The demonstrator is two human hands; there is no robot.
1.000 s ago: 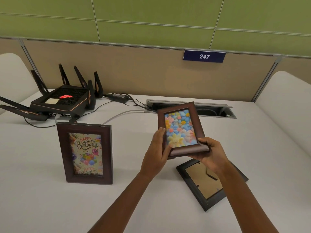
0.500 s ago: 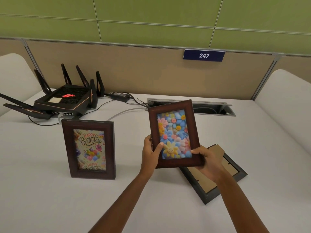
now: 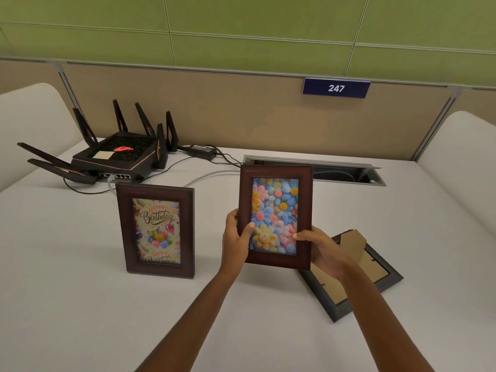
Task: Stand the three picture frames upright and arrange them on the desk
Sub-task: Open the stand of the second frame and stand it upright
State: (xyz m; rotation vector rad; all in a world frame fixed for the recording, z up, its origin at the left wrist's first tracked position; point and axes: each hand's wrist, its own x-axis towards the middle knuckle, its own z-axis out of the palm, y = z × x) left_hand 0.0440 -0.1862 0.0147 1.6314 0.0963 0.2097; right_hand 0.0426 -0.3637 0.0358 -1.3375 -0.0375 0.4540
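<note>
A brown flower-picture frame (image 3: 276,181) is held nearly upright at the desk's middle, its bottom edge close to the white desk (image 3: 67,304). My left hand (image 3: 236,241) grips its lower left edge, thumb on the glass. My right hand (image 3: 323,251) grips its lower right edge. To the left, a brown "Happy Birthday" frame (image 3: 157,230) stands upright on the desk. A dark frame (image 3: 375,275) lies face down to the right, its cardboard back and stand showing, partly hidden behind my right hand.
A black router (image 3: 118,157) with several antennas sits at the back left, with cables and a power brick (image 3: 201,151) trailing right. An open cable slot (image 3: 346,171) runs along the back. A beige partition with a "247" sign (image 3: 336,88) closes the desk's far side.
The flower frame has tipped from leaning back to nearly upright and moved down and left toward the desk. Both hands stayed on it. The other two frames have not moved.
</note>
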